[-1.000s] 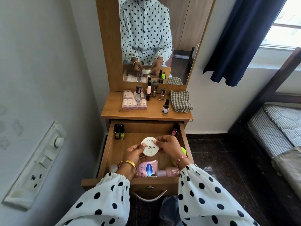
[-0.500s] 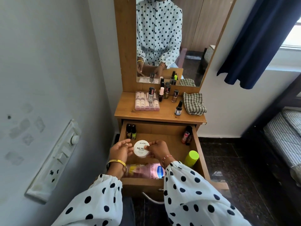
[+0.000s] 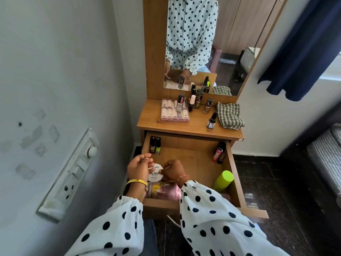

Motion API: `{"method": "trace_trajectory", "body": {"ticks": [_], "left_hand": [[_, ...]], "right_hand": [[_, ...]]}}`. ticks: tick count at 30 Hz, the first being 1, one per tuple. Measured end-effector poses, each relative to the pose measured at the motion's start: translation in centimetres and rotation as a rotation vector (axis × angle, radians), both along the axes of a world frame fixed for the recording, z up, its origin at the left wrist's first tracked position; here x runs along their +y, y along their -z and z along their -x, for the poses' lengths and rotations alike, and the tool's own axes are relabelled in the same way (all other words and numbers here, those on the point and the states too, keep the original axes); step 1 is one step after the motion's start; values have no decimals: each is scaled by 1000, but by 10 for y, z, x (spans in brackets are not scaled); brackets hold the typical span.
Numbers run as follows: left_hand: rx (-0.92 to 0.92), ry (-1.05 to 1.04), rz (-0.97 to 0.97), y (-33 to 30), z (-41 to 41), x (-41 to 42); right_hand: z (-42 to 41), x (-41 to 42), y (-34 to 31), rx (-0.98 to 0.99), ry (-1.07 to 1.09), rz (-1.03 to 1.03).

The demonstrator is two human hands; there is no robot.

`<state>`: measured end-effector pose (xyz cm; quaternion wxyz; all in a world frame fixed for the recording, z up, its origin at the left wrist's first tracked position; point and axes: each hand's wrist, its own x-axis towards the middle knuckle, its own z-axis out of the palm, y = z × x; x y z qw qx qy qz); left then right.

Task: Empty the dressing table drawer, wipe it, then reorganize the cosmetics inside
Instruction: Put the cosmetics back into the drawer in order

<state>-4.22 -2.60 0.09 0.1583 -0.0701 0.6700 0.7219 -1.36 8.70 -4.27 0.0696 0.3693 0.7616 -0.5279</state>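
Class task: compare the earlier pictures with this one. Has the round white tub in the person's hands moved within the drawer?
Yes. The round white tub has shifted left, from mid-drawer towards the drawer's left wall.

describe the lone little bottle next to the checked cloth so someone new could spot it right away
On the wooden dressing table top, below the mirror, lies a crumpled green-and-white checked cloth. Just left of it stands a small black-capped bottle with a pale label, alone, nearer the front edge than the clustered polish bottles behind it.
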Motion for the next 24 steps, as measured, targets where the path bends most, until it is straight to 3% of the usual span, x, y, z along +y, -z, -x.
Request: {"method": "trace_trajectory", "body": {"ticks": [11,24], "left_hand": [[29,31,36,0,-3,1],[205,226,115,-32,9,42]], "right_hand": [[-5,0,-6,19,-54,-76],[-5,39,-78,294,-4,-284]]}}
